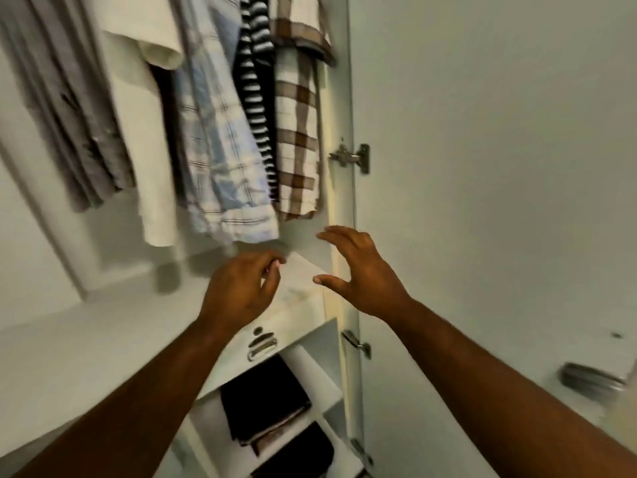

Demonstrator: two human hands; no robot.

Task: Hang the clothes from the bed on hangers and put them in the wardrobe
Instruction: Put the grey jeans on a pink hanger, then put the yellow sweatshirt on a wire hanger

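From the head view, the wardrobe (pixel 337 201) stands open and the clothes hang in a row in its upper compartment. From the left there is a grey shirt (pixel 69 115), then a cream garment (pixel 148 150), a pale blue checked shirt (pixel 224 160), a black-and-white striped garment (pixel 256 98) and, last at the right end just beside the wardrobe's right wall, a brown-and-white checked shirt (pixel 296 139). Both bare arms reach in below the hems. The left hand (pixel 241 288) is seen from the back over the right part of the compartment floor, its fingers loosely bent toward the thumb, with nothing showing in them. The right hand (pixel 358 274) is just under the hem of the brown-and-white checked shirt, near the front right corner, with fingers spread and thumb held well apart, a wide grip holding nothing. Neither hand touches a garment. Under the hands sits a white drawer (pixel 293 319) with a metal handle (pixel 262 345). Below it, folded dark clothes (pixel 263 410) lie on a shelf. The white door (pixel 482 167) is swung out on the right, hung on a metal hinge (pixel 350 157). Much of the picture is blurred.
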